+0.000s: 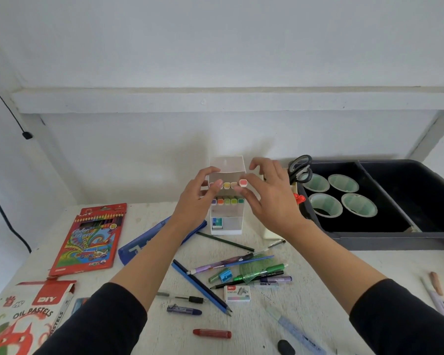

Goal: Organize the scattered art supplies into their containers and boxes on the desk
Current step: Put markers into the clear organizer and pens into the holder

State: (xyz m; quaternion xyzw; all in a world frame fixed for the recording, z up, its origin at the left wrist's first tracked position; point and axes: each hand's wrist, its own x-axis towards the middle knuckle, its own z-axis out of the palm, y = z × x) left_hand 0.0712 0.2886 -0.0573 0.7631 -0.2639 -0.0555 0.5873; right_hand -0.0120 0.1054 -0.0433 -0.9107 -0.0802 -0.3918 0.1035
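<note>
Oil pastels box lies at the near left corner of the table, its red flap open. Behind it a red colour pencil box lies flat. Just to its right a blue pencil case lies slantwise, partly under the left forearm.

The left hand has its fingers curled at the upper left edge of the white marker case, thumb at the front by the top row of caps. It seems to grip the case, though the contact is hard to make out. The case stands upright near the wall and holds two rows of markers (pale caps above, stronger colours below). The right hand pinches the red-capped marker at the right end of the top row between thumb and forefinger, its other fingers spread.

In front of the case, between the forearms, loose pens and pencils lie crossed in a heap with a blue sharpener among them. A box of staples lies just in front, and a red crayon nearer still.

To the right, black-handled scissors stand handles up at the left rear corner of a black tray. The tray's left compartment holds four green-lined cups.
</note>
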